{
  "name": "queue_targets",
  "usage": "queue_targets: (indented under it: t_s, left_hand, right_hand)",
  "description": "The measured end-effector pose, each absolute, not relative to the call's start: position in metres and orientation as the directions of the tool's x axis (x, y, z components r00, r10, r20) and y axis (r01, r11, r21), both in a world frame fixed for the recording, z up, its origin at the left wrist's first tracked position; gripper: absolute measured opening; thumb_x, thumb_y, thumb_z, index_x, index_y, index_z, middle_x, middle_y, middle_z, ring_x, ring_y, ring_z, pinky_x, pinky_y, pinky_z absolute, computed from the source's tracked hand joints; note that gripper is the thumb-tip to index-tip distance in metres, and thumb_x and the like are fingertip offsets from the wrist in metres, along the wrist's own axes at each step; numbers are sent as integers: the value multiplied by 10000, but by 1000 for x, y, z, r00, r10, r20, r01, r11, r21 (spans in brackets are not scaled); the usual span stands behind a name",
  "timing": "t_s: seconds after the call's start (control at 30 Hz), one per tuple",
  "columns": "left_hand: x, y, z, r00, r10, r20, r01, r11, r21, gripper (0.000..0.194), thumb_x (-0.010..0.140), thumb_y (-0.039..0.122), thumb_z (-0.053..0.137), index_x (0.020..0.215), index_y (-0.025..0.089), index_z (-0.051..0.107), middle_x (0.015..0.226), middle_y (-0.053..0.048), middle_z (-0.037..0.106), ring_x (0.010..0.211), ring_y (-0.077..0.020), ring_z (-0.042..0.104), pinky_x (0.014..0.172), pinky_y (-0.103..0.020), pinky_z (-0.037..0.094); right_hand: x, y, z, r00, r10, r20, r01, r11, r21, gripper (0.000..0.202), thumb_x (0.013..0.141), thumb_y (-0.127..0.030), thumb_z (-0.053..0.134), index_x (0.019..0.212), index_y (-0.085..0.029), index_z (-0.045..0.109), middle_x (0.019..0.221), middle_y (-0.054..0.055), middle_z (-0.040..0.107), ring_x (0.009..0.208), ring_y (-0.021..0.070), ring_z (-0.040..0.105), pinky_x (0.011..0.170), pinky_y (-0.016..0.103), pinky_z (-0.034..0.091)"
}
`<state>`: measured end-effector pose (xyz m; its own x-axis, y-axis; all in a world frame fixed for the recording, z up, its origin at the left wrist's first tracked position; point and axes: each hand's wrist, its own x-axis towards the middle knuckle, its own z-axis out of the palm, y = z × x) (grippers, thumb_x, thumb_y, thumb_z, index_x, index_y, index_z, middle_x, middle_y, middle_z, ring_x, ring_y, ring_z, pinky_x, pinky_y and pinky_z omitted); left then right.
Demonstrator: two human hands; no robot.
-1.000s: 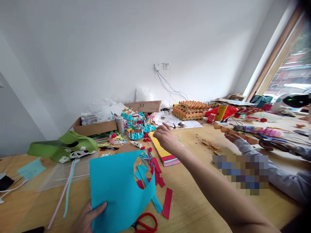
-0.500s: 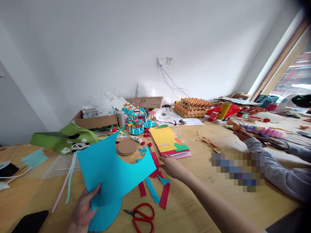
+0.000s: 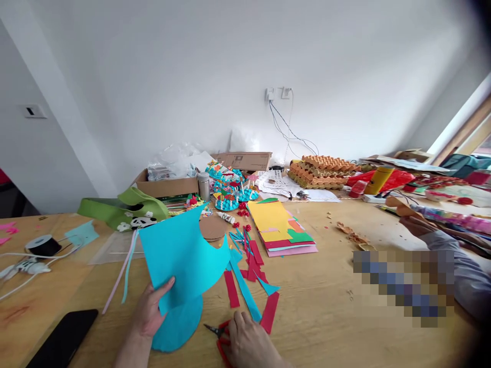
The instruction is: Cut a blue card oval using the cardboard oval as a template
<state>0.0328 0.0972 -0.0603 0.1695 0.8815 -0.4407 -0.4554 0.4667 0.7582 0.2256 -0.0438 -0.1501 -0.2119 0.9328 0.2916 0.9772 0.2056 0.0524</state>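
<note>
My left hand [image 3: 153,312] pinches a sheet of bright blue paper [image 3: 180,255] with a big curved bite cut from its right side. Below the sheet is a rounded blue piece [image 3: 180,324]; whether the hand also holds it I cannot tell. At the front of the table, my right hand [image 3: 249,340] is closed over the red handles of small scissors [image 3: 220,332], whose dark blades point left. Just beyond it lie red paper strips [image 3: 231,289] and blue paper strips [image 3: 245,294].
Behind the strips sits a stack of coloured paper [image 3: 276,225], with a cardboard disc [image 3: 213,228] to its left. A black phone [image 3: 63,337] lies at front left, a green panda bag [image 3: 126,209] behind it. Egg trays [image 3: 322,171] stand at the back. Another person's sleeve [image 3: 456,266] shows at right.
My right hand has come back from beside the paper stack and closed on the scissors. My left hand still holds the blue sheet. The view has turned left.
</note>
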Motion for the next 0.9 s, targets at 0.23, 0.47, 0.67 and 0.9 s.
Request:
queue_targets:
  t_s: [0.23, 0.47, 0.67, 0.9]
  left_hand:
    - [29, 93, -55, 201, 883, -424, -521, 463, 717, 737, 532, 170, 843, 1231, 183, 609, 913, -80, 767, 1057, -367, 635, 916, -500, 535]
    - [30, 88, -47, 231, 887, -399, -668, 443, 598, 755, 567, 207, 791, 1286, 275, 568, 1087, -66, 725, 1248, -380, 479, 1040, -515, 422]
    - [32, 89, -51, 302, 867, -397, -642, 493, 587, 707, 631, 171, 757, 1306, 223, 554, 1097, -108, 717, 1141, -386, 576, 988, -534, 467]
    - [31, 96, -56, 218, 924, -314, -563, 382, 733, 688, 601, 213, 826, 1245, 150, 590, 992, -107, 750, 1035, -363, 648, 913, -502, 531]
  right_hand:
    - [239, -43, -131, -44, 997, 57, 822, 68, -565, 191, 728, -64, 491, 875, -154, 573, 789, 111, 674, 709, 234, 632, 593, 302, 446]
    - [247, -45, -62, 210, 977, -19, -119, 6, -993, 358, 729, -484, 690, 739, -191, 484, 604, -25, 521, 525, 109, 483, 529, 228, 384]
    - [255, 3, -35, 352, 936, -6, -498, 181, -848, 557, 781, -738, 475, 682, -193, 539, 652, 40, 588, 673, 189, 585, 679, 319, 474]
    - [278, 65, -33, 546, 828, 130, -303, 339, -891, 392, 621, -485, 803, 758, -192, 582, 631, -37, 541, 602, 122, 500, 598, 249, 406]
